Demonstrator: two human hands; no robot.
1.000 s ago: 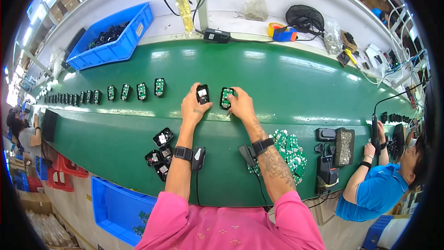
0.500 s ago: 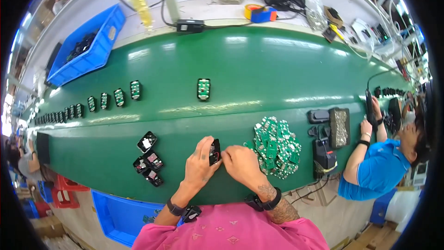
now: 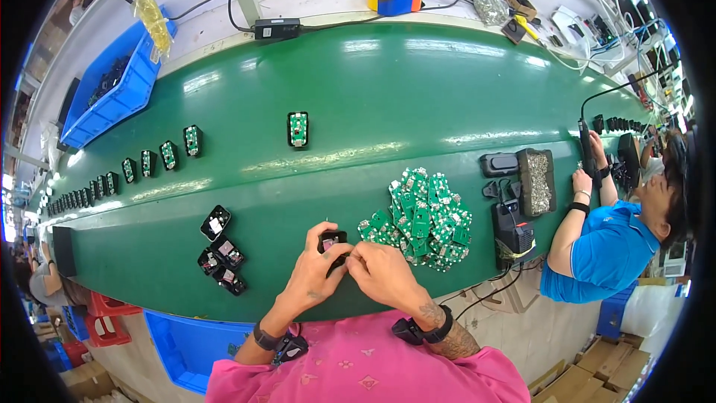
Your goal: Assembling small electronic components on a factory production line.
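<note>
My left hand grips a small open black plastic housing near the front of the green bench, with something pinkish visible inside it. At the housing's right side, my right hand has thumb and fingers pinched together; whatever is between them is hidden. Just beyond the right hand lies a heap of green circuit boards. To the left of my hands sits a cluster of several open black housings with parts inside. Farther back, a single housing with a green board in it stands alone.
A row of board-filled housings runs off to the left, below a blue bin. Right of the heap are a black device and a grey block. A co-worker in blue handles a dark tool.
The view has shifted, so bench things sit further left and higher. The housing in my left hand has tilted to show its inside, and my right fingers have closed in against it.
</note>
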